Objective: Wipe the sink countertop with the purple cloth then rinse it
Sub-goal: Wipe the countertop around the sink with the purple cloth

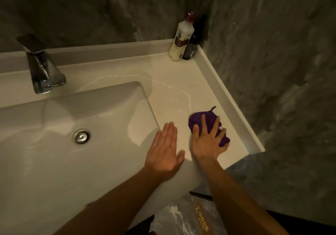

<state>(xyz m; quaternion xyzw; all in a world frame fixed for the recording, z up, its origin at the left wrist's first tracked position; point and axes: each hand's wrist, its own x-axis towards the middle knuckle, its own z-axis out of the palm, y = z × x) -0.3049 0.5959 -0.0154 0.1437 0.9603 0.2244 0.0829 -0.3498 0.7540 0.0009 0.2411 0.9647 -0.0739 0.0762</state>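
dim bathroom, grey mottled walls (272,52) meeting in a corner behind and to the right of a white sink countertop (172,81). countertop has a raised lip along the back and the right side. rectangular basin (54,134) takes most of the left half, chrome drain plug (82,136) in its floor. chrome faucet (42,67) stands on the back ledge at left, spout reaching toward the basin.

a thin wet streak (174,91) arcs across the counter from behind the basin's back right corner and down toward the cloth.

both forearms come in from the bottom edge, bare. left hand (164,152) lies flat, palm down, on the counter strip just right of the basin rim — fingers straight and close together, thumb out to the side, holding nothing. right hand (207,142) presses down on the purple cloth (203,118), fingers spread wide over it, palm on top rather than a closed grip. the cloth is bunched up on the right part of the counter, near the right lip but not touching it as far as i can tell, sticking out past the fingertips and at the right of the hand.

back right corner: a cream bottle with a dark red cap (181,38), and a darker bottle (192,47) touching it on the wall side — labels unreadable.

bottom edge: a crumpled plastic bag with yellow print (196,214) below the counter front, text too blurred to read.
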